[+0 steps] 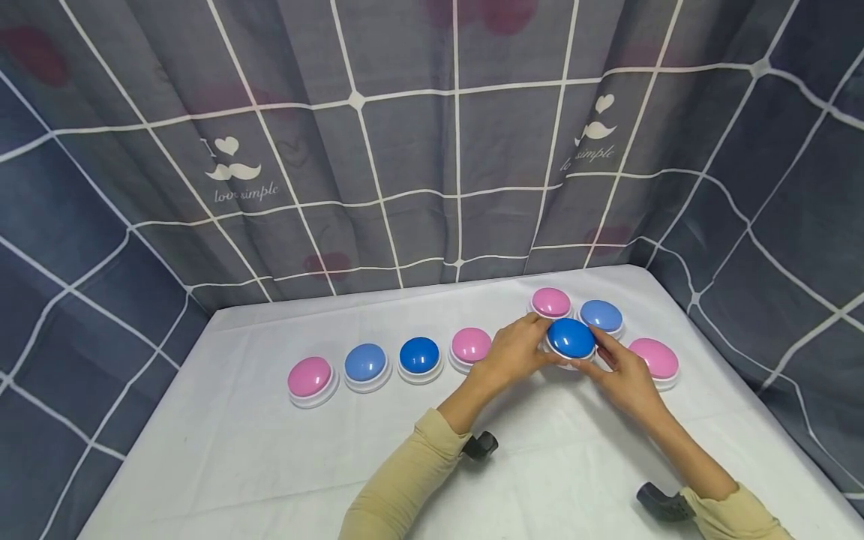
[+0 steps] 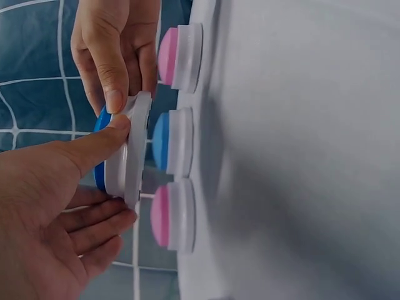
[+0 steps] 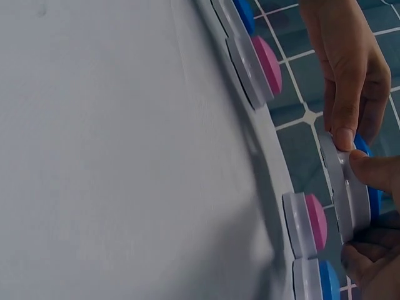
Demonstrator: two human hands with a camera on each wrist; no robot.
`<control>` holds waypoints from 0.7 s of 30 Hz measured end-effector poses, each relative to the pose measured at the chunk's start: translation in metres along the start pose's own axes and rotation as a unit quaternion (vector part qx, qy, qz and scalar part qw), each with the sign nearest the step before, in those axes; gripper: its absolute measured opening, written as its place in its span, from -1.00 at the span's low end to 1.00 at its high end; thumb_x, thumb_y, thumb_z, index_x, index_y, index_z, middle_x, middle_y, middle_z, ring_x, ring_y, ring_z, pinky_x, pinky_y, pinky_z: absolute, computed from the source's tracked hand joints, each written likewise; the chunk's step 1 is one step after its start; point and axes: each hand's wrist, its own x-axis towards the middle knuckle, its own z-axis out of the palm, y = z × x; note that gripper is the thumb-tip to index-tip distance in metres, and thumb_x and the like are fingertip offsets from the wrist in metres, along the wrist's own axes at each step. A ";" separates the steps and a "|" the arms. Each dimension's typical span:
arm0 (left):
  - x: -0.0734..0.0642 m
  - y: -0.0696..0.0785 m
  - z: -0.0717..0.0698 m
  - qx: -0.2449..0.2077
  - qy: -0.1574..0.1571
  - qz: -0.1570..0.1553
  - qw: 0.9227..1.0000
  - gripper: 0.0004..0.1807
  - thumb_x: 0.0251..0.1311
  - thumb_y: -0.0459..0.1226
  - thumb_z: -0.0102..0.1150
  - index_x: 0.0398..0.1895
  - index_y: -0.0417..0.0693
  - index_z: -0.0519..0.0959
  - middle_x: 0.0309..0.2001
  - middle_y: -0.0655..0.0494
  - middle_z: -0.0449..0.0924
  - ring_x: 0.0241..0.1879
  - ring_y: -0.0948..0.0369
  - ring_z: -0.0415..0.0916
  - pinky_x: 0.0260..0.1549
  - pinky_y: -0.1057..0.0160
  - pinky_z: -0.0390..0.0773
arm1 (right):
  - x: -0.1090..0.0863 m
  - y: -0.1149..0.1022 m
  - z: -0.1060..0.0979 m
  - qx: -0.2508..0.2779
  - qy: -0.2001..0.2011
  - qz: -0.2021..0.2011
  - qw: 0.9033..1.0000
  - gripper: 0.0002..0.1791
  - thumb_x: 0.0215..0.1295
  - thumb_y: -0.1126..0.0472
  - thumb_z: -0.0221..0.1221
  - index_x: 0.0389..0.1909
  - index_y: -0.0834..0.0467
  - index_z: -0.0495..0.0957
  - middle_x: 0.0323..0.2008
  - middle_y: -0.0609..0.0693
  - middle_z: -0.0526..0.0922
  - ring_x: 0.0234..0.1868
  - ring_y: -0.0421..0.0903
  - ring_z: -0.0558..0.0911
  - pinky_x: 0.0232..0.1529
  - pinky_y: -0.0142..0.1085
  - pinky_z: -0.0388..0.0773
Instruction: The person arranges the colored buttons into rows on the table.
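A dark blue domed push button (image 1: 571, 338) with a white base is held up off the table between both hands. My left hand (image 1: 516, 349) grips the left side of its base, and my right hand (image 1: 624, 373) grips the right side. In the left wrist view, the thumbs of the left hand (image 2: 56, 206) and right hand (image 2: 115, 50) nearly meet on the white rim, with the base well away from the tabletop. Just behind it stand a pink button (image 1: 550, 302) and a light blue button (image 1: 601, 316). Another pink button (image 1: 653, 358) sits beside the right hand.
Left of the hands, a row on the white-clothed table (image 1: 256, 450) holds a pink button (image 1: 310, 376), a light blue one (image 1: 365, 363), a dark blue one (image 1: 419, 355) and a second pink one (image 1: 471, 346). A grey checked curtain (image 1: 418, 150) encloses the back and sides.
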 end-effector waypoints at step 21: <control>-0.059 -0.033 -0.038 0.002 0.043 -0.040 0.998 -0.27 0.05 0.09 0.45 0.20 -0.14 0.56 0.06 0.03 0.59 0.01 0.16 0.58 -0.03 0.19 0.59 | 0.007 -0.044 0.046 0.072 -0.011 -0.084 0.994 -0.24 0.14 0.28 0.43 0.34 0.38 0.35 0.27 0.36 0.43 0.23 0.30 0.47 0.12 -0.17 0.43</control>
